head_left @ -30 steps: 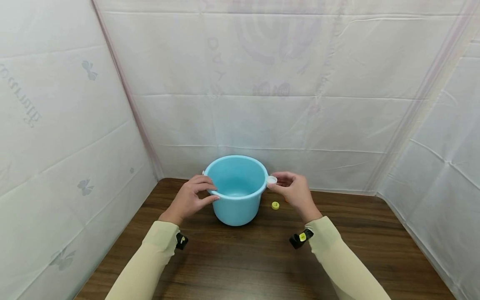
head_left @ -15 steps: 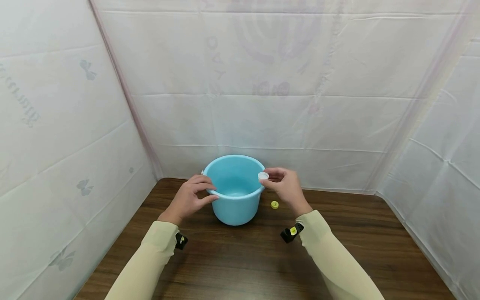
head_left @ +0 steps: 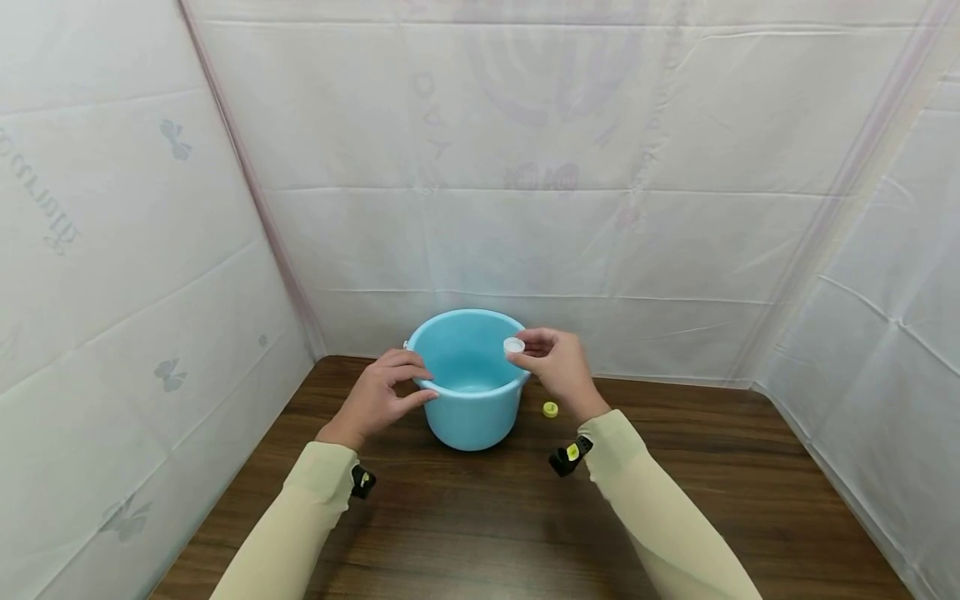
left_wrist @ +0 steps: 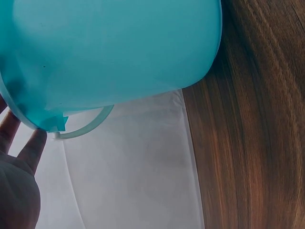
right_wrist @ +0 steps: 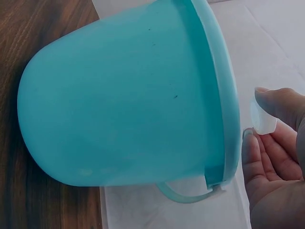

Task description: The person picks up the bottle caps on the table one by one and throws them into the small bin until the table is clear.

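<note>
A light blue bucket (head_left: 474, 421) stands upright on the table, its mouth facing up. My left hand (head_left: 377, 398) holds the left side of its rim, thumb on the front and fingers toward the inside. In the left wrist view, the fingers (left_wrist: 32, 150) touch the rim beside the handle's end. My right hand (head_left: 564, 371) pinches a small translucent white cap (head_left: 513, 345) between thumb and fingers, over the right part of the bucket's mouth. In the right wrist view, this cap (right_wrist: 263, 120) is above the rim and apart from it.
A small yellow cap (head_left: 551, 409) lies on the dark wooden table (head_left: 480, 533), to the right of the bucket. White sheets (head_left: 480, 242) hang behind and at both sides. A curved handle (right_wrist: 183, 194) hangs on the bucket's far side.
My right hand has carried the white cap left and slightly up, from beside the rim to over the bucket's mouth. My left hand and the bucket stay in place.
</note>
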Motion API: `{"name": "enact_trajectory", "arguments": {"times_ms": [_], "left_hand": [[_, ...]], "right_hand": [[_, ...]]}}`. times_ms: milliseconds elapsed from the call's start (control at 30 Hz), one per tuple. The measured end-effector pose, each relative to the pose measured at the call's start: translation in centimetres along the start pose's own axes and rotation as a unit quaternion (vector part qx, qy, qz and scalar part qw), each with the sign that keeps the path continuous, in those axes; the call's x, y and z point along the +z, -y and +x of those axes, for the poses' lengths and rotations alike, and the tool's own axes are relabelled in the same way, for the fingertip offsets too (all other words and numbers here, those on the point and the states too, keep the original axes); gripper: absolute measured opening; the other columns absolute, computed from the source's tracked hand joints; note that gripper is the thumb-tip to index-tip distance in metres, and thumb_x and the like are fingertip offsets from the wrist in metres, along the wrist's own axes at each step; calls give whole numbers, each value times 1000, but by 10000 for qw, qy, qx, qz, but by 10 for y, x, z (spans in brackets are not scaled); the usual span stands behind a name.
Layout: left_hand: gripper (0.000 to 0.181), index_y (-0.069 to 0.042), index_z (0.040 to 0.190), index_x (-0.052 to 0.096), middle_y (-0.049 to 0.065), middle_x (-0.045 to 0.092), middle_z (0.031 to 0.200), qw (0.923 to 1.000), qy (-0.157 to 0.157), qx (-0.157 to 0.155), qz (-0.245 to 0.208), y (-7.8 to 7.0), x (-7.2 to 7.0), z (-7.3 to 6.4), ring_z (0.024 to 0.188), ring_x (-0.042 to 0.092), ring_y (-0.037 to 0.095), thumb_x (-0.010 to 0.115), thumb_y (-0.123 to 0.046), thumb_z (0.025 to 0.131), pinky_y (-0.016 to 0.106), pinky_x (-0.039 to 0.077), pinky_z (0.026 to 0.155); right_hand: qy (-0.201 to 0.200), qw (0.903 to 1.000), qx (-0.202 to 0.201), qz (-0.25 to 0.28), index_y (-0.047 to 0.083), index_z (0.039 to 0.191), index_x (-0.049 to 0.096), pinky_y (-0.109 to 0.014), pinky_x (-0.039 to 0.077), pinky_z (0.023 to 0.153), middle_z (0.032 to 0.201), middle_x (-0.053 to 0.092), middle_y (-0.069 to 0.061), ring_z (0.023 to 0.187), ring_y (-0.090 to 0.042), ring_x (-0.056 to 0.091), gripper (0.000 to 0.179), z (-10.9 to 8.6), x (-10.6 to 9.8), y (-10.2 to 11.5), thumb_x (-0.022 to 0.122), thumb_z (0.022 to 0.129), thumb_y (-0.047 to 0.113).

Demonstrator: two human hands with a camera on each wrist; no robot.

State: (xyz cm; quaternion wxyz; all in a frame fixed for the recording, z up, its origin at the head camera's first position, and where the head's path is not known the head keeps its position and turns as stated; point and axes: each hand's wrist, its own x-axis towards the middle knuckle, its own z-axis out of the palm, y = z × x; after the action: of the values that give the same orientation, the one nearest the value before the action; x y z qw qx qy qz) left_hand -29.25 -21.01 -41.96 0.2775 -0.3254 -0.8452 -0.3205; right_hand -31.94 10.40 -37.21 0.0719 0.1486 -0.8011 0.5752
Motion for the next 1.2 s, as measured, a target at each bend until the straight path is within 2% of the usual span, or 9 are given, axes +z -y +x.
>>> {"name": "enact_trajectory", "arguments": {"times_ms": [733,1000,1200], "left_hand": [[24,-10,96,81,-2,73,105,10000,-57,20,-66,1,0,0,111,62,19,91,-22,78,42,52,110],[24,-12,96,81,-3,73,105,9999,-71,37,-73,1,1,1,111,62,20,91,-21,77,47,52,109],[25,-10,97,81,-3,73,106,10000,-34,-16,-77,0,1,0,112,62,19,91,-22,78,45,51,111]], "right_hand": [[103,9995,62,-302,7,117,76,-37,64,86,111,76,-12,99,-24,73,38,6,7,2,87,83,21],[150,9979,-98,-623,7,128,71,-46,58,103,132,70,-12,124,-32,66,50,6,6,1,86,85,26],[105,9984,-85,-548,10,126,72,-46,57,105,133,69,-14,125,-30,65,47,6,5,-2,86,85,28]]}}
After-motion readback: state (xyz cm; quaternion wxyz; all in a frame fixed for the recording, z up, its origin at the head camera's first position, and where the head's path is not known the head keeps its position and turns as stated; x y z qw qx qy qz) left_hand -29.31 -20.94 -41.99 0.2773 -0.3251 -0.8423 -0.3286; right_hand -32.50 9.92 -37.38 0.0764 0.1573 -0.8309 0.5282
